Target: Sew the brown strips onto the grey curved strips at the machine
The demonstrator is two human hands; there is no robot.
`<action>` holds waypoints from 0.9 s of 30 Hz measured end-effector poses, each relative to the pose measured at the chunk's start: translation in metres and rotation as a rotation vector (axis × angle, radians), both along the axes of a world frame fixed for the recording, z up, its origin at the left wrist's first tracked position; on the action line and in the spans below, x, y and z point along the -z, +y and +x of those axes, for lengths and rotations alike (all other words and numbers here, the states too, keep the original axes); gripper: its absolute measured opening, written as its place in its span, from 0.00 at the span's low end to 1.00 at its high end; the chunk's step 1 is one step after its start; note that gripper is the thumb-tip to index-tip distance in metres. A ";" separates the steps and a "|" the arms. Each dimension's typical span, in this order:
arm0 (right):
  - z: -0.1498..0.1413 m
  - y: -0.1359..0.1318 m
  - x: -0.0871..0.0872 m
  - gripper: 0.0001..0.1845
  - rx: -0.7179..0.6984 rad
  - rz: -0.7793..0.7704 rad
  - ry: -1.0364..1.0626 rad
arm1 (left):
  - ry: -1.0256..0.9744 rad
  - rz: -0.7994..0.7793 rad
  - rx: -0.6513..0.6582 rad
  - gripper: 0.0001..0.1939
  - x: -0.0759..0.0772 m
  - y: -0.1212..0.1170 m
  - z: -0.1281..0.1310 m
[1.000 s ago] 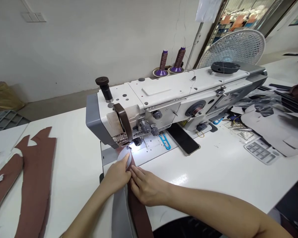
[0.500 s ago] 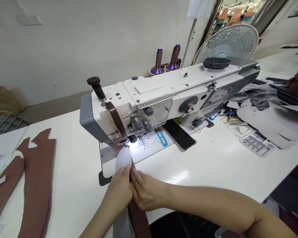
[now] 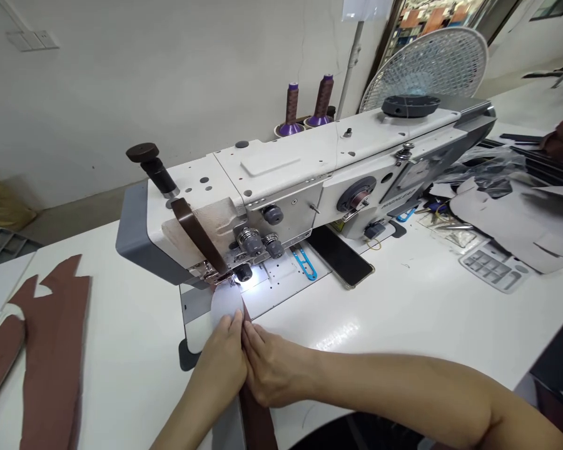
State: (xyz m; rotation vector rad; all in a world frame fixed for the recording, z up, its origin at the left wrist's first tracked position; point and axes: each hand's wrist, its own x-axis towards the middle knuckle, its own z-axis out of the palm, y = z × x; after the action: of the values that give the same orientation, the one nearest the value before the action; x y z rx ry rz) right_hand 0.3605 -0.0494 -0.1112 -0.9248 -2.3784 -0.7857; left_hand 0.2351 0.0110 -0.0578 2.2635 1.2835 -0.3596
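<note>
Two hands pinch: my left hand point(image 3: 224, 355) the pale cloth point(image 3: 226, 300), my right hand point(image 3: 276, 369) the brown strip point(image 3: 258, 422). My left sits nearer me now, so I may steer better.

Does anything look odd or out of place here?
Only the phone, perhaps: one end reaches under the overhanging sewing machine, near a blue tool, so a personal item sits in the work area. I see no spill, and no damage on the brown strip.
</note>
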 end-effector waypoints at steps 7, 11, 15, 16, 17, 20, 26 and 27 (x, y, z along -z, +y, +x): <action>0.002 0.008 -0.001 0.14 0.014 0.013 0.050 | 0.011 0.000 0.023 0.30 -0.004 0.010 0.005; 0.002 0.007 0.001 0.15 0.013 -0.009 0.042 | 0.038 0.013 0.066 0.30 -0.006 0.012 0.007; 0.000 0.006 0.004 0.15 -0.004 -0.026 0.051 | 0.091 0.039 0.140 0.27 -0.007 0.012 0.008; 0.000 0.006 0.004 0.15 -0.003 -0.029 0.057 | 0.085 0.051 0.145 0.27 -0.006 0.012 0.008; 0.000 0.006 0.004 0.15 -0.002 -0.029 0.064 | 0.077 0.062 0.144 0.28 -0.005 0.012 0.008; 0.000 0.008 0.004 0.15 0.002 -0.037 0.067 | 0.054 0.089 0.137 0.27 -0.001 0.013 0.005; 0.001 0.010 0.007 0.15 0.015 -0.065 0.005 | 0.025 0.086 0.137 0.24 0.001 0.016 0.004; 0.001 0.010 0.007 0.15 0.018 -0.058 0.002 | 0.023 0.081 0.128 0.24 -0.001 0.016 0.004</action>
State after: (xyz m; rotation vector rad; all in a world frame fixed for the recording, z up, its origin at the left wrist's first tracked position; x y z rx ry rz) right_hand 0.3618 -0.0392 -0.1182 -0.9713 -2.4056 -0.7250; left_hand 0.2395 0.0272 -0.0572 2.4234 1.1877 -0.3864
